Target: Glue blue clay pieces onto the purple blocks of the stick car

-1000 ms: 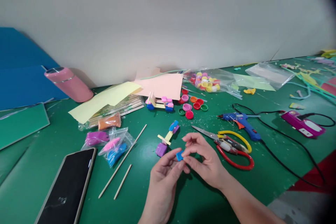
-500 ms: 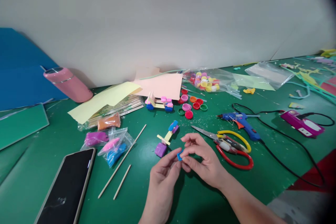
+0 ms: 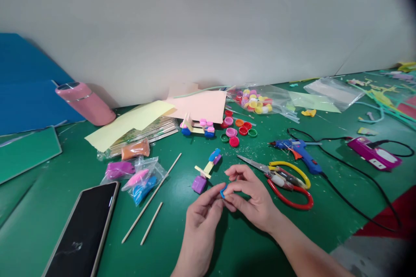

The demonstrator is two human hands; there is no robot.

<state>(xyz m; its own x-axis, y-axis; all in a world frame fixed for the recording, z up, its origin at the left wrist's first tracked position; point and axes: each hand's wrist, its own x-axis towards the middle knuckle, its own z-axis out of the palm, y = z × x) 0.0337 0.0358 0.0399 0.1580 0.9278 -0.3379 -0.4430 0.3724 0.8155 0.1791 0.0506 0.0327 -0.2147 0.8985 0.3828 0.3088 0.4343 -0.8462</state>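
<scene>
A small blue clay piece (image 3: pixel 222 191) is pinched between the fingertips of my left hand (image 3: pixel 204 220) and my right hand (image 3: pixel 251 197), low in the middle of the view. Both hands are closed on it, and the fingers hide part of it. Just beyond them lies a small stick model (image 3: pixel 208 169) with purple and blue clay at its ends. Farther back stands a second model (image 3: pixel 197 129) with pink and blue clay parts. Bags of purple, pink and blue clay (image 3: pixel 143 187) lie to the left.
Scissors (image 3: pixel 276 177) and a blue glue gun (image 3: pixel 297 150) with a cord lie right of my hands. Bottle caps (image 3: pixel 234 141) are behind. Wooden sticks (image 3: pixel 152 197), a phone (image 3: pixel 82 229) and a pink bottle (image 3: pixel 86 104) are left.
The blue piece now looks thinner, slightly turned between my fingertips. Both hands stay in nearly the same place.
</scene>
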